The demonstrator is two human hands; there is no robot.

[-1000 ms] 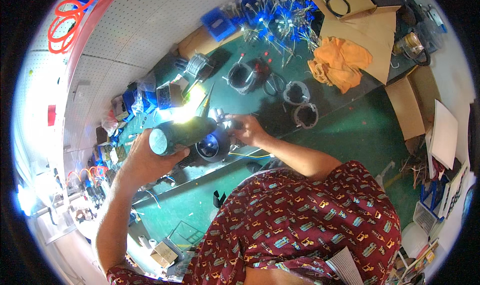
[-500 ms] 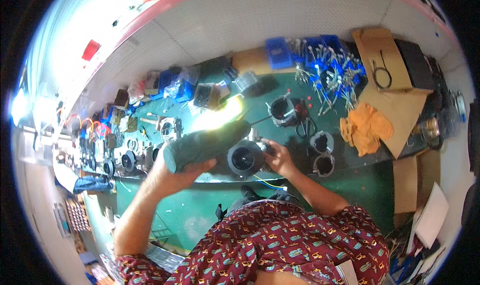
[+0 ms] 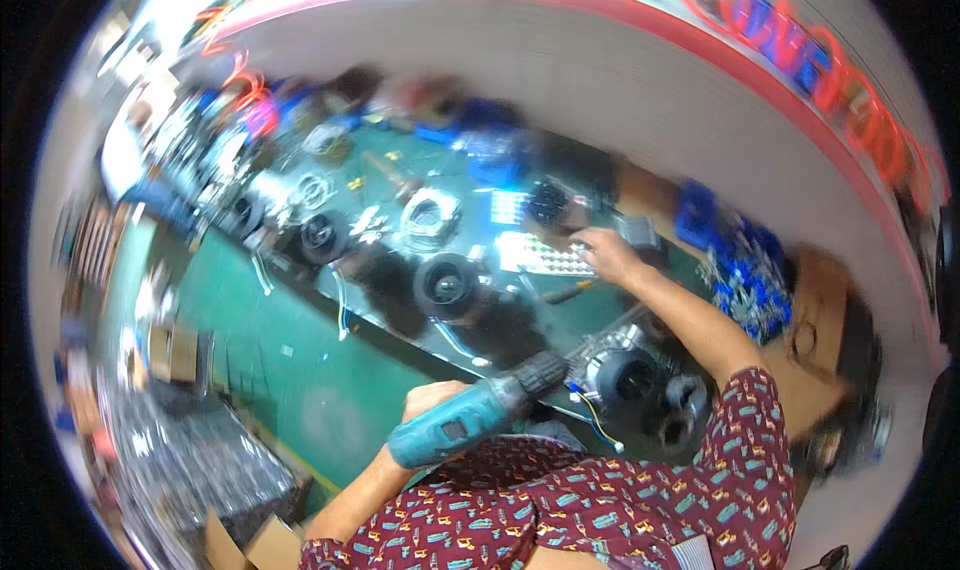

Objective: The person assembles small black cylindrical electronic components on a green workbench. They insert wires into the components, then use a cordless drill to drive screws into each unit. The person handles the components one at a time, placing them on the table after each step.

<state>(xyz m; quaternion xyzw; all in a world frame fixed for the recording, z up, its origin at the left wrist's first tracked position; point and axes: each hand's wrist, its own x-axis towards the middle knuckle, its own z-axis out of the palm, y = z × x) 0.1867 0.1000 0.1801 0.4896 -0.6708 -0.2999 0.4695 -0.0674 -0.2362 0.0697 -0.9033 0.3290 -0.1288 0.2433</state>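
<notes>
Watching remotely, I see the left hand [image 3: 435, 398] wrapped around the teal power drill [image 3: 462, 425] near the close edge of the bench [image 3: 545, 322], its nose aimed rightward and away from the body. The right forearm stretches up and leftward, fingers bent down at a pale dotted tray [image 3: 540, 257]; blur means I cannot tell whether they grip anything.
</notes>
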